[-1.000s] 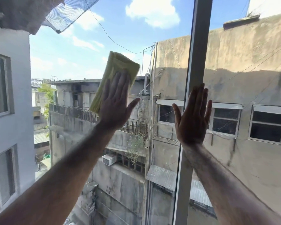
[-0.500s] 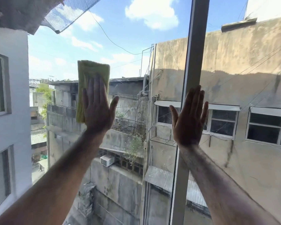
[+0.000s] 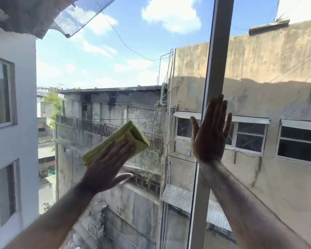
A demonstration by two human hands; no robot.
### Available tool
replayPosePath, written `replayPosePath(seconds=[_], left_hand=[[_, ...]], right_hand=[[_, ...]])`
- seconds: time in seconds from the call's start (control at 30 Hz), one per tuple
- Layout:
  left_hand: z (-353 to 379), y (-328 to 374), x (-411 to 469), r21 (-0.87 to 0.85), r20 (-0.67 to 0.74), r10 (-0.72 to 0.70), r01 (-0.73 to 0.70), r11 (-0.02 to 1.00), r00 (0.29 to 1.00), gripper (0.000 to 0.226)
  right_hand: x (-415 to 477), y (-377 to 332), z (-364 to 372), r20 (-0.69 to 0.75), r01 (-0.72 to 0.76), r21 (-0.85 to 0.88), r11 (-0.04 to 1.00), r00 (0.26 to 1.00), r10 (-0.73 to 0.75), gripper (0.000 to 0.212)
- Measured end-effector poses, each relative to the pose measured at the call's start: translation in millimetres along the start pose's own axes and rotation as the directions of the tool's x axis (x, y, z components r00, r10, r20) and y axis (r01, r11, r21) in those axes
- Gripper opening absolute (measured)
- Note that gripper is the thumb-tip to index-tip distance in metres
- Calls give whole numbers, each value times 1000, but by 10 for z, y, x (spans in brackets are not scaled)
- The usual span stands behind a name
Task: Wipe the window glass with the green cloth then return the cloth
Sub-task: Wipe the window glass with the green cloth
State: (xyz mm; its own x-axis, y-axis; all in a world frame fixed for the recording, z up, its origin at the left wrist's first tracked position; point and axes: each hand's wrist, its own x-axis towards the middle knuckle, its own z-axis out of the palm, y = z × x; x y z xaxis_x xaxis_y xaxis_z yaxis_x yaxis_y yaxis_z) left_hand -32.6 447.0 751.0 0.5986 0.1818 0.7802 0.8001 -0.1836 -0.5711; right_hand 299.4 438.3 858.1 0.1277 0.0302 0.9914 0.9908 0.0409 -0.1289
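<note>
A: Where's the cloth rn?

B: The green cloth (image 3: 116, 143) is folded into a thick pad, flat on the window glass (image 3: 101, 69) under my left hand (image 3: 107, 168). It sits in the lower middle of the left pane, tilted up toward the right, w/ one corner poking out past my fingertips.

A: Gripping it?

B: No, not clenched. My fingers (image 3: 121, 150) are stretched out flat, palm pinning it to the pane, thumb splayed off to the right.

A: And your right hand?

B: My right hand (image 3: 211, 135) is spread wide and holds nothing. It's flat, fingers pointing up, over the grey window frame (image 3: 217, 51) upright that divides the two panes. Can't tell if it's touching glass or frame. It's well apart from the cloth.

A: Behind the glass?

B: Stained concrete buildings (image 3: 258, 72), sky w/ clouds.
</note>
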Motion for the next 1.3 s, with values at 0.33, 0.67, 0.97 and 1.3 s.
replayPosePath(seconds=[0.33, 0.67, 0.97, 1.3], left_hand=[[-309, -257, 1679, -73, -72, -274, 269, 960, 959, 86], [-93, -471, 270, 62, -1, 118, -118, 991, 993, 85], [-262, -106, 1472, -87, -71, -229, 223, 971, 971, 84], [-1, -402, -102, -30, 13, -220, 220, 975, 975, 83]], right_hand=[[-6, -14, 14, -12, -4, -38, 999, 1000, 4, 75], [7, -12, 30, 3, -20, -12, 1000, 1000, 20, 74], [4, -21, 14, 6, -20, -26, 999, 1000, 20, 73], [8, -22, -13, 8, -19, -14, 1000, 1000, 19, 72]])
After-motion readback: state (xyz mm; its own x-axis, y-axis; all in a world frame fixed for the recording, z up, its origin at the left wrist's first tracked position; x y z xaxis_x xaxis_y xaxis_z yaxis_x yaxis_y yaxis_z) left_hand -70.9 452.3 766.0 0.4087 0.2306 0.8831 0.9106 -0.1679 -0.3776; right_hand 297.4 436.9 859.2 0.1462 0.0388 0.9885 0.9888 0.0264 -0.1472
